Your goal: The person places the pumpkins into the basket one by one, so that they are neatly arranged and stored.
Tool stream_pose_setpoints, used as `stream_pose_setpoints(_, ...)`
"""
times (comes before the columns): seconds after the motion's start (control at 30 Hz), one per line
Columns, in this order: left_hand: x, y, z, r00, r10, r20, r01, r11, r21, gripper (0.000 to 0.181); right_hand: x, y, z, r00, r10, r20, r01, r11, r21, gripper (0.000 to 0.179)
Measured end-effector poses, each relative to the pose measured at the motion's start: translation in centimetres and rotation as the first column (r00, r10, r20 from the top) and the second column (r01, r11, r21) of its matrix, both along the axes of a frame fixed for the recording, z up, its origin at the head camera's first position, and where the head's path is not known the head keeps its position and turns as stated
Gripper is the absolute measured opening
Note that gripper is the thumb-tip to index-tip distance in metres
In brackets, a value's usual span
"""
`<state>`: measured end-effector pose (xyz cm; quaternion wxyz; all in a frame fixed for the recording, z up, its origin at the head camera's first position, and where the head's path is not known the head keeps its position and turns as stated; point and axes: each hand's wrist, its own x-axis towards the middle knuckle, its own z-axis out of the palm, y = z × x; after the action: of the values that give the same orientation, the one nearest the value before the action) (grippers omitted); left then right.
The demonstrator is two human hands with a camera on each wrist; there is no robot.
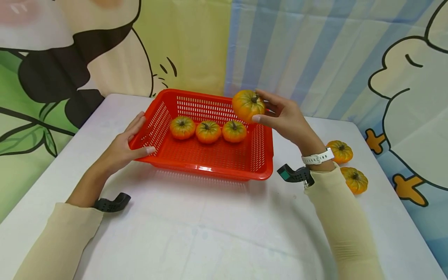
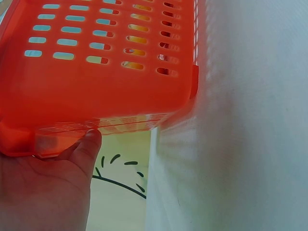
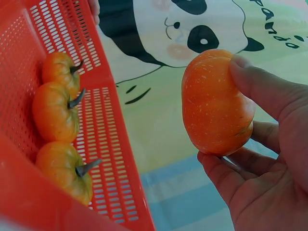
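Observation:
A red plastic basket (image 1: pixel 196 162) with slotted walls holds a row of three small orange pumpkins (image 1: pixel 208 132). At its left end my left hand (image 1: pixel 120 149) grips the rim, thumb over the front left corner and fingers along the outside. In the left wrist view, the fingers (image 2: pixel 89 147) lie against the basket wall (image 2: pixel 96 89). Above the basket's back right corner, my right hand (image 1: pixel 287 116) holds another pumpkin (image 1: pixel 247 105) between thumb and fingers. The right wrist view shows this pumpkin (image 3: pixel 216 103) beside the basket, its smooth side facing the camera.
Two more pumpkins (image 1: pixel 339 151) lie on the white table (image 1: pixel 196 233) to the right, partly behind the right forearm. A cartoon-printed curtain (image 1: pixel 280 46) hangs along the table's back edge. Each wrist wears a black strap mount (image 1: pixel 112 203); the right also has a white band (image 1: pixel 318 156).

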<state>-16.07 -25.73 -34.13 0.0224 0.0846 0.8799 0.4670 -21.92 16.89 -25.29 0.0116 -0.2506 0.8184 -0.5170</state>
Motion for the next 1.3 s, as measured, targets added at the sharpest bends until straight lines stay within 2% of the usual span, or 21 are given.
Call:
stream_pose_setpoints(0.27, 0.0, -0.1, -0.1, 1.000, 0.003, 0.005, -0.003, 1.000, -0.001, 0.095, -1.2, -1.7, 0.0, 0.999, 0.045, 0.016, -0.045, 0.999, 0.022, 0.066)
stream_pose_setpoints(0.5, 0.3, -0.3, -0.5, 1.000, -0.003, -0.005, 0.003, 1.000, -0.001, 0.096, -1.3, -4.0, 0.9, 0.990, 0.129, 0.056, -0.130, 0.991, 0.023, 0.067)
stream_pose_setpoints(0.73, 0.1, -0.2, -0.3, 1.000, -0.007, -0.011, 0.007, 1.000, 0.002, 0.096, -1.6, -6.0, 1.4, 0.985, 0.172, -0.003, -0.171, 0.983, 0.070, 0.068)
stream_pose_setpoints(0.9, 0.0, -0.2, -0.2, 1.000, -0.009, -0.014, 0.009, 1.000, -0.002, 0.096, -2.4, -7.0, 1.0, 0.983, 0.181, -0.036, -0.177, 0.981, 0.083, 0.068)
stream_pose_setpoints(1.07, 0.1, -0.5, 0.0, 1.000, -0.005, -0.014, 0.005, 1.000, -0.010, 0.095, -2.9, -8.5, 0.6, 0.980, 0.195, -0.029, -0.192, 0.979, 0.070, 0.069)
stream_pose_setpoints(1.2, 0.1, -0.8, 0.1, 1.000, -0.005, -0.016, 0.004, 1.000, -0.009, 0.094, -3.2, -10.0, 0.6, 0.971, 0.233, -0.046, -0.228, 0.969, 0.090, 0.071)
stream_pose_setpoints(1.3, 0.1, -0.8, 0.0, 1.000, -0.002, -0.016, 0.001, 1.000, -0.008, 0.094, -3.1, -11.2, 0.6, 0.961, 0.270, -0.054, -0.260, 0.955, 0.141, 0.071)
